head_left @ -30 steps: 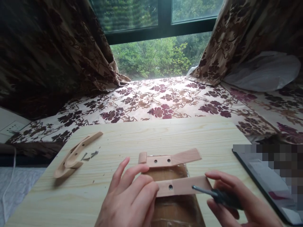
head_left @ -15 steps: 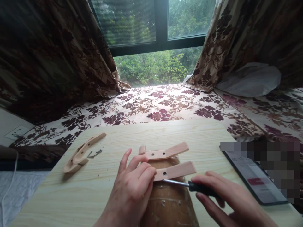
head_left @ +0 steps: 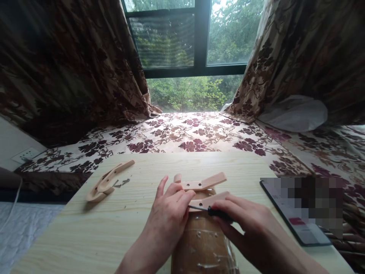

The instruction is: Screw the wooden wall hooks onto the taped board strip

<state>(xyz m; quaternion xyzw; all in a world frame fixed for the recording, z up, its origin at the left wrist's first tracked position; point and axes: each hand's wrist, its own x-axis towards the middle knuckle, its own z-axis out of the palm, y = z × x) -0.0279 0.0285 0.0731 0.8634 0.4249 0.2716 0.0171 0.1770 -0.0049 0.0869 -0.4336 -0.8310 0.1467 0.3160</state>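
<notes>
Plainly, two bent, pale wooden strips are counted across the far part of one long, brown, wood-toned block [head_left: 199, 247] covered in clear, wrinkled film: a farther strip [head_left: 207, 183] and a nearer strip [head_left: 212, 199], set side by side with a gap between them. The block is laid on a pale, wood-grained tabletop [head_left: 80, 232], its near end cut off by the lower edge of the view. Two dark round holes are shown in the farther strip, whose right portion is slanted away; only one is exposed in the nearer strip, its left part being covered by the bare left hand [head_left: 172, 207]. The fingers are bent over that part, but whether it is clamped cannot be told, the underside being hidden. One black-handled, metal-shafted screwdriver [head_left: 211, 211] is gripped by the closed right hand [head_left: 253, 220], by which its handle is partly concealed; its tip is held beside the left fingertips, where contact cannot be made out. Farther left, two curved, pale wooden pieces [head_left: 122, 168] are overlapped, with a few small grey screws [head_left: 125, 182] scattered beside them, too tiny to be counted surely. One flat, dark-edged device [head_left: 305, 232] at right is partly masked by pixelated squares.
</notes>
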